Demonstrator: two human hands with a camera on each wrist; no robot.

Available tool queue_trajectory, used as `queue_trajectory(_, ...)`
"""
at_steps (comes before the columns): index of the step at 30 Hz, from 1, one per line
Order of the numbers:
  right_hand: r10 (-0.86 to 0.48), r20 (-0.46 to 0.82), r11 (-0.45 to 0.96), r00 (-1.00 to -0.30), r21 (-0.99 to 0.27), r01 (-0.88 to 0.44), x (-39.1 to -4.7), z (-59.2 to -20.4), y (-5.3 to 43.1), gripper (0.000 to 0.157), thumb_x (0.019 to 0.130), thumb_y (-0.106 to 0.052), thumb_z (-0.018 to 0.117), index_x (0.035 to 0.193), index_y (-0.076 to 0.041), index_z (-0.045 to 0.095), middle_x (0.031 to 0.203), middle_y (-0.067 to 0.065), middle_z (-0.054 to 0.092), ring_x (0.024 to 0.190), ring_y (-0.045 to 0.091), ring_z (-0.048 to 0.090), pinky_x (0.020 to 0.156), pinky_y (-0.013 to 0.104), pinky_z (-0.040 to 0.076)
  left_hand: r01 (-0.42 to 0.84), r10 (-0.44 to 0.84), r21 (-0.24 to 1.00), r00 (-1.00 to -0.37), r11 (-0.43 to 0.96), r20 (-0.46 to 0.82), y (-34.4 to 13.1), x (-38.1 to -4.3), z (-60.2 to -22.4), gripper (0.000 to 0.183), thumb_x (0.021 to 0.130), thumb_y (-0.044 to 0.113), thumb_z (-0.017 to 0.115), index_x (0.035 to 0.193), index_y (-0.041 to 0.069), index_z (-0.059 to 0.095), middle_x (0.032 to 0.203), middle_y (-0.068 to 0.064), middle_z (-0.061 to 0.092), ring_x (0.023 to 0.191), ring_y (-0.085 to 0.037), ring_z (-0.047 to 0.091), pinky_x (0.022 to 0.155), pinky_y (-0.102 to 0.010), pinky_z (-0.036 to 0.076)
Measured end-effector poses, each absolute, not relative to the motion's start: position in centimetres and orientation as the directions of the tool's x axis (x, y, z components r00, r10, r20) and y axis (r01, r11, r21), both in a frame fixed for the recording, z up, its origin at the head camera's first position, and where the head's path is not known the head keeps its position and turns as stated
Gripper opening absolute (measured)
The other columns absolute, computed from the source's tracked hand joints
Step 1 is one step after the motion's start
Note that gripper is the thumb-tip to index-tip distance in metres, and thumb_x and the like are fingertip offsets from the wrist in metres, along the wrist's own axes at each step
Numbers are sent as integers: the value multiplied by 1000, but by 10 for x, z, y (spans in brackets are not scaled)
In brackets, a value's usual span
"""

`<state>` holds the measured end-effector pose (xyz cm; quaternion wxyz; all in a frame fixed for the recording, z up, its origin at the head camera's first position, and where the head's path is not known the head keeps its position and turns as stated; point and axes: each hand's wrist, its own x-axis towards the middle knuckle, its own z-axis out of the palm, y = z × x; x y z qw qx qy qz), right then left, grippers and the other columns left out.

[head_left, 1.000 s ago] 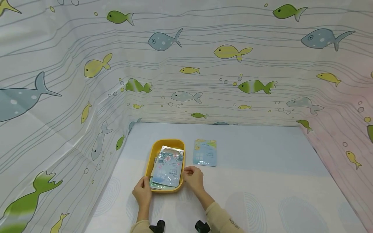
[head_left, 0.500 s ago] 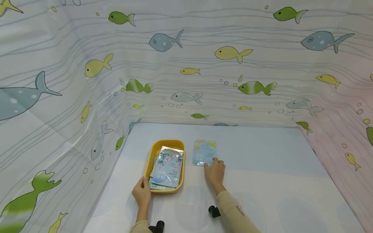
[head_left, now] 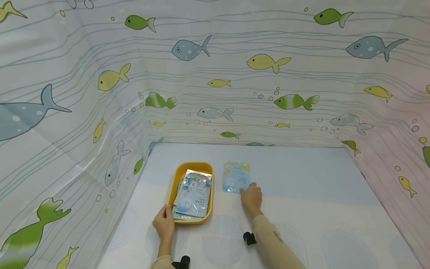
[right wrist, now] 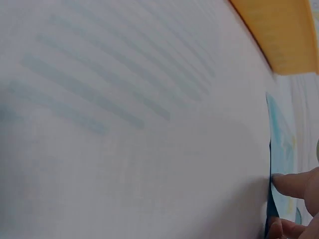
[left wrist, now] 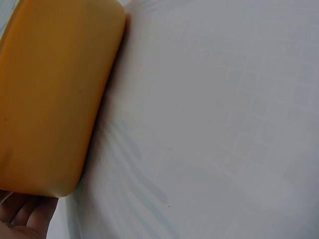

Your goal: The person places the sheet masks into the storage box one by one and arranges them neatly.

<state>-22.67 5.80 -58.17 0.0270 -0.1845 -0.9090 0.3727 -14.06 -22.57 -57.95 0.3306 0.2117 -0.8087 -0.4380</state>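
Note:
My left hand (head_left: 164, 222) grips the near left side of a yellow tray (head_left: 170, 196), thumb at the rim; its fingers (left wrist: 41, 214) show below the tray's outer wall in the left wrist view. Several flat packets lie in the tray, a blue one with pink flowers (head_left: 193, 198) on top. To the tray's right, a light-blue face mask packet (head_left: 235, 179) with yellow print lies on the table. My right hand (head_left: 252, 198) pinches its near right corner. In the right wrist view, the thumb (right wrist: 291, 184) is on the packet's face and a finger is at the underside of its slightly raised edge.
The white-and-blue patterned table cover (head_left: 302, 179) runs back to a fish-print curtain (head_left: 215, 97), which also hangs along both sides. A black wrist mount (head_left: 249, 238) sits by the right sleeve, and another black mount (head_left: 183, 261) by the left.
My right hand has left the tray's right side, moved right to the light-blue face mask packet and taken its near corner. The left hand and tray have stayed in place.

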Motion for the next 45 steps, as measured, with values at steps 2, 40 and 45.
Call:
queue_trajectory(2, 365, -113, 624, -924, -707, 333, -229, -581, 61, 42, 81, -21, 72, 105, 10, 55, 97, 27, 62, 84, 39, 61, 68, 44, 50, -51, -636, 854, -690, 517, 344, -225, -140, -579, 20, 89, 3, 55, 95, -9, 69, 91, -24, 69, 88, -39, 64, 75, -50, 47)
queue_trajectory(40, 188, -402, -207, -896, -908, 364, -206, -576, 95, 37, 80, 13, 58, 116, 20, 53, 109, 34, 58, 65, 19, 68, 68, 30, 55, -55, -631, 845, -692, 532, 352, -228, -140, -582, 19, 89, 4, 56, 94, -7, 70, 89, -21, 70, 85, -35, 65, 69, -31, 47)
queue_trajectory(45, 184, -377, -217, -908, -916, 336, -198, -568, 96, 36, 81, 12, 58, 116, 19, 54, 100, 27, 63, 64, 18, 68, 68, 28, 54, -62, -633, 848, -695, 526, 341, -227, -141, -581, 19, 89, 4, 56, 94, -7, 70, 90, -21, 70, 86, -35, 65, 70, -34, 48)
